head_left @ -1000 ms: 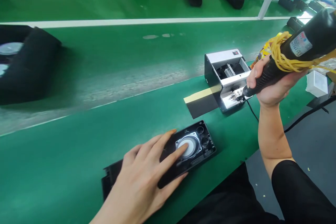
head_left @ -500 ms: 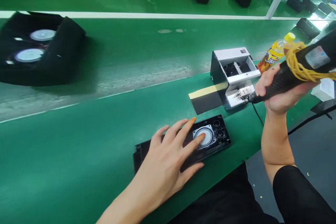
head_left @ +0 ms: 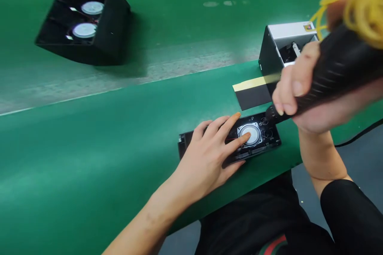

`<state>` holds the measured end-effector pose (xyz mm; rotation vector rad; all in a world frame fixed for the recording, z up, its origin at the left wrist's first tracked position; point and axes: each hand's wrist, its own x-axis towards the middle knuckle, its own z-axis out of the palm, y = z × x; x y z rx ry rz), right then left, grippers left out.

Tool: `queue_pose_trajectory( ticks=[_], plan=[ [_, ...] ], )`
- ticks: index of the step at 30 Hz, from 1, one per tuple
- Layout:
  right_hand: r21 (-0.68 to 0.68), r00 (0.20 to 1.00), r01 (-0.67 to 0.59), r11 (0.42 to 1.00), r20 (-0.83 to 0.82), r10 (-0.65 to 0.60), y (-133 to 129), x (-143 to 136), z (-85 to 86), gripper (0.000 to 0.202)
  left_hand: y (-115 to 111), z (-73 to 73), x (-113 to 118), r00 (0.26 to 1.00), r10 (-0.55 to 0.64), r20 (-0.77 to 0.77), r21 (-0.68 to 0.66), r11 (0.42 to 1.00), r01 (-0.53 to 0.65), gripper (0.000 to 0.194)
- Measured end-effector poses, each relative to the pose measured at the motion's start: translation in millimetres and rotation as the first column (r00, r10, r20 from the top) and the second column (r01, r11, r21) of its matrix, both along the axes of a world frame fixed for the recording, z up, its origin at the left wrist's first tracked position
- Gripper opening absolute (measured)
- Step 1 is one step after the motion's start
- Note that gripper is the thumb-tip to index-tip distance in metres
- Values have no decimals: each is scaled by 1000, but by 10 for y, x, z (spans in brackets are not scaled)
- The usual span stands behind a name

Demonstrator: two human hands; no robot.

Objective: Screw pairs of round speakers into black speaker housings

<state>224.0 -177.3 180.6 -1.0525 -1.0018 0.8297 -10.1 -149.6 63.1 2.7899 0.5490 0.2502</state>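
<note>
A black speaker panel (head_left: 233, 159) lies on the green bench, with a round white-coned speaker driver (head_left: 250, 134) set in it. My left hand (head_left: 209, 149) rests over the panel, fingers spread, one fingertip on the driver's cone. My right hand (head_left: 302, 87) is wrapped round a black electric screwdriver (head_left: 338, 67) with a yellow cord bundled on it. The tool's tip points down at the panel's right end, near the upper round opening beside the driver. Whether a screw sits under the tip is too small to tell.
Behind my right hand stands a silver-and-black screw feeder (head_left: 275, 51). A black sheet with a yellow strip (head_left: 253, 93) lies left of it. On the far strip sits an open black speaker box (head_left: 112, 28) with two white drivers inside. The bench's front edge runs past my lap.
My right hand has brought the screwdriver from the feeder down and left to the panel's right end. My left hand stays on the panel. The camera view has shifted.
</note>
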Motion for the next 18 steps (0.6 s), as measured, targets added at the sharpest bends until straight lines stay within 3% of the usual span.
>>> queue_pose_trajectory(
  ticks=[6,9,12,15,18],
  plan=[
    [60,979,-167,984,-112,173,123,-111,-540,77,11,1,18,999,-19,27,0,1000,19,41],
    [58,963,-218,974,-151,225,127,-76,-668,75,9,8,4,999,-19,40,18,1000,19,39],
    [69,966,-207,976,-140,215,117,-95,-643,75,19,26,-37,998,-35,60,-6,999,35,43],
    [95,977,-150,984,-140,162,85,-96,-494,75,35,86,5,992,-13,124,-82,996,23,49],
    [-17,973,-148,989,-179,143,28,26,-265,74,37,159,203,982,96,163,-38,995,-91,33]
  ],
)
